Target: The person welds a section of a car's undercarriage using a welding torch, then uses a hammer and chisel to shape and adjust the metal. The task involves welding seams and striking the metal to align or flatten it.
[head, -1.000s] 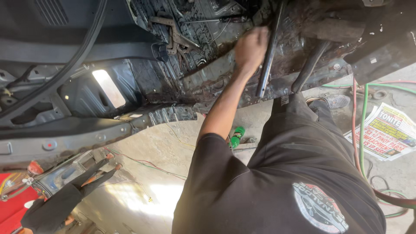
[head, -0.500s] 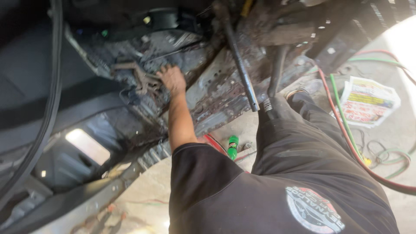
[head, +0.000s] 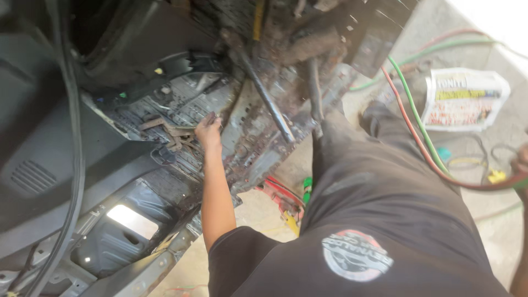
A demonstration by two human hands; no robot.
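Left hand [head: 208,131] raised against the rusty underbody [head: 247,132] — fingers [head: 211,119] curled beside a bent bracket [head: 165,131], grasp impossible to tell. Underbody overhead, dark, flaking, grimy. Right hand [head: 520,165] at frame edge by red and green hoses [head: 423,137] — fingers unclear.

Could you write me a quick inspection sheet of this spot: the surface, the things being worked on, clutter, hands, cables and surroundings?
Surface: rusty, grimy metal floor panel of a stripped vehicle.
Job's things: a bent metal bracket beside the fingers; a dark rod crossing the panel.
Clutter: printed paper and a green-handled tool on the concrete.
Hands: left hand on the panel, grip unclear; right hand at the picture's edge, blurred.
Cables: green hose, red hose, thick black cable.
Surroundings: dusty concrete ground.
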